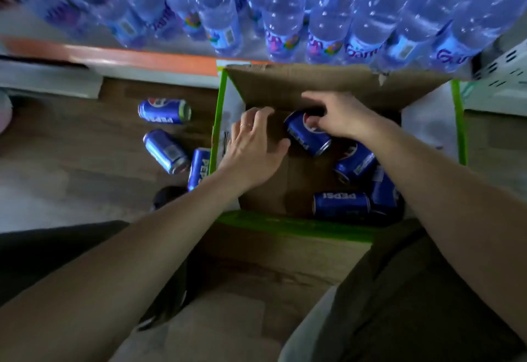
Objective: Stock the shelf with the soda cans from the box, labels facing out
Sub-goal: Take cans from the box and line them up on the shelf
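Landmark: open cardboard box (285, 82) with green edges, on the wooden floor (71, 147) below the shelf (142, 58).

Left of the box, three blue Pepsi cans on their sides on the floor: one (164, 111) farthest up near the shelf base, one (166, 151) just below it with barcode up, third (199, 168) touching the box's left wall, partly hidden by the left forearm.

Left hand (253, 147) over the box's left side, fingers loosely spread, thumb out toward the held can, holding nothing. Ring on one finger.

Inside the box, upper middle: right hand (339, 117) curled over the top end of a tilted Pepsi can (308, 135), gripping it.

Lower right inside the box: more cans lying on their sides — one (355, 162) under the right wrist, one (340, 204) by the near wall with PEPSI upside down, one (385, 190) in the right corner, partly hidden.

Above the box: rows of blue water bottles (282, 19) on the shelf, orange strip along its front edge.
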